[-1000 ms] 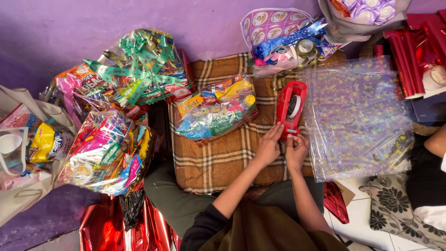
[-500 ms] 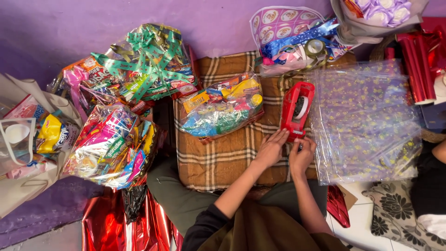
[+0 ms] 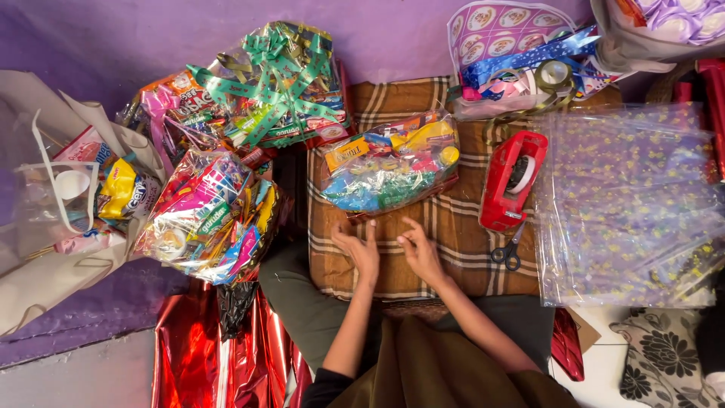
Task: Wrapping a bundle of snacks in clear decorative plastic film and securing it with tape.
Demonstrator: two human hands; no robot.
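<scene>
My left hand (image 3: pixel 360 249) and my right hand (image 3: pixel 420 251) hover side by side over a brown plaid cushion (image 3: pixel 445 227), fingers apart and holding nothing. Just beyond them lies a clear-wrapped packet of colourful treats (image 3: pixel 389 170). A red tape dispenser (image 3: pixel 512 181) rests on the cushion to the right of my right hand. Black-handled scissors (image 3: pixel 508 251) lie below the dispenser.
Two cellophane-wrapped gift hampers (image 3: pixel 208 211), one with a green ribbon bow (image 3: pixel 276 83), sit at the left. Printed clear cellophane sheets (image 3: pixel 630 204) lie at the right. Ribbon rolls and a tape roll (image 3: pixel 555 73) are at the back. Red foil (image 3: pixel 215 355) lies below; a white bag (image 3: pixel 53 219) stands far left.
Both hands have left the red tape dispenser and moved left to the middle of the cushion, near the treat packet. The dispenser and scissors now lie untouched.
</scene>
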